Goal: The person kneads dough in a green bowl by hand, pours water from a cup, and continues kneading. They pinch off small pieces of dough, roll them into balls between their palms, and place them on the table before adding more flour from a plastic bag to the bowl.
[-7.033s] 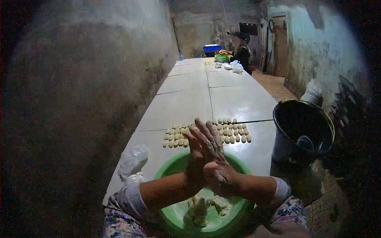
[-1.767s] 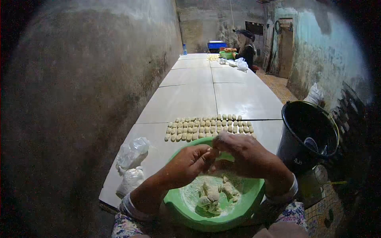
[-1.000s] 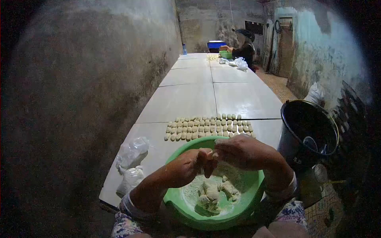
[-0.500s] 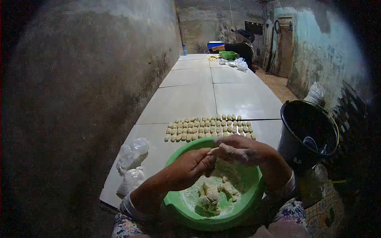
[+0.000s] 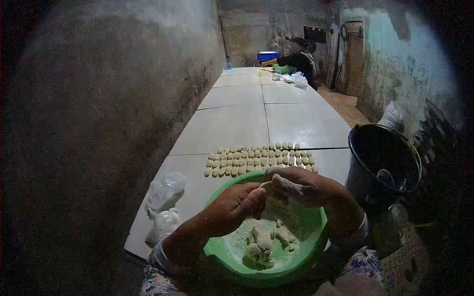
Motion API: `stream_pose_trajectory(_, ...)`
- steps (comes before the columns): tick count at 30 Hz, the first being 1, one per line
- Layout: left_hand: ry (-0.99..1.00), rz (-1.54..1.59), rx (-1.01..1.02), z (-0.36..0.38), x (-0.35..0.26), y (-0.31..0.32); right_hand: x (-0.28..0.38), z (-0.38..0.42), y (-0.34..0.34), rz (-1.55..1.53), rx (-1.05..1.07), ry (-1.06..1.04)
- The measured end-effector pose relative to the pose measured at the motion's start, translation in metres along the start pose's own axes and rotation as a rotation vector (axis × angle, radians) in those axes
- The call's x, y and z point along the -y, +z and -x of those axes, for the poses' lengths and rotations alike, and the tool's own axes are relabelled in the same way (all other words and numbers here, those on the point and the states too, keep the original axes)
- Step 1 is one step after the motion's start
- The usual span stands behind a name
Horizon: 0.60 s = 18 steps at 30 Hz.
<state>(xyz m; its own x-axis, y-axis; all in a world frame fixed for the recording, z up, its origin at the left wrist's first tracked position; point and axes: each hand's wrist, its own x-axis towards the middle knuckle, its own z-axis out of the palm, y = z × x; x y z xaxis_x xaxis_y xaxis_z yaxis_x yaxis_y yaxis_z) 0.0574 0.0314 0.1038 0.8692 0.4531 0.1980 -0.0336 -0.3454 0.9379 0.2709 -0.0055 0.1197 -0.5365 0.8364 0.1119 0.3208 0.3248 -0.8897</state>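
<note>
Above the green basin (image 5: pixel 217 264), my left hand (image 5: pixel 239 201) and my flour-dusted right hand (image 5: pixel 305 186) meet fingertip to fingertip. Both are closed on a small pale piece of dough (image 5: pixel 267 186), mostly hidden by the fingers. Lumps of floury dough (image 5: pixel 260 242) lie in the basin below, with loose flour around them. Just beyond the basin's far rim, rows of small oblong dough pieces (image 5: pixel 242 162) rest on the white tabletop (image 5: pixel 232 123).
Plastic bags (image 5: pixel 165 190), one holding white powder, lie at the table's left edge. A black bucket (image 5: pixel 363 167) stands at the right. At the far end, another person (image 5: pixel 301 61) leans over the table near a green bowl (image 5: pixel 284 69) and a blue container (image 5: pixel 269 57).
My fingers have shifted slightly around the dough piece, and its pale edge shows more between them. At the far end, the other person has leaned a little differently.
</note>
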Motion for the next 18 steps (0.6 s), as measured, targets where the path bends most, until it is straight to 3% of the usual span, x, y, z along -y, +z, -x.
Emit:
stream_pose_trajectory(3,0.031,0.039,-0.013,-0.002,0.012,0.0,-0.012,-0.002,0.0,0.019,-0.039,0.033)
stream_pose_trajectory(5,0.038,0.067,-0.027,-0.002,0.016,0.001,-0.024,-0.007,0.007,0.182,-0.101,-0.225)
stream_pose_trajectory(6,0.02,0.009,-0.056,-0.002,0.015,0.002,-0.011,-0.005,0.005,0.21,-0.091,-0.026)
stream_pose_trajectory(9,-0.006,-0.148,-0.067,-0.004,0.009,-0.003,-0.017,-0.004,0.003,0.147,-0.128,-0.027)
stream_pose_trajectory(10,-0.032,-0.155,-0.08,-0.004,0.008,-0.004,-0.016,-0.007,0.012,-0.182,-0.265,0.035)
stream_pose_trajectory(11,-0.059,-0.163,-0.092,-0.004,0.007,-0.005,-0.014,-0.008,0.011,-0.183,-0.265,0.037)
stream_pose_trajectory(13,-0.072,-0.259,-0.057,-0.004,0.01,-0.017,-0.009,-0.01,0.006,0.284,-0.364,-0.245)
stream_pose_trajectory(14,0.012,-0.415,-0.107,-0.004,0.017,-0.022,-0.013,-0.012,0.004,0.276,-0.473,-0.217)
stream_pose_trajectory(15,0.096,-0.568,-0.157,-0.003,0.021,-0.027,-0.018,-0.014,-0.003,0.36,-0.587,-0.337)
stream_pose_trajectory(16,-0.054,-0.526,-0.166,-0.002,0.011,-0.032,-0.017,-0.013,-0.011,0.315,-0.634,-0.284)
stream_pose_trajectory(18,-0.073,-0.639,-0.211,-0.005,0.031,-0.047,-0.024,-0.008,-0.037,0.248,-0.686,-0.217)
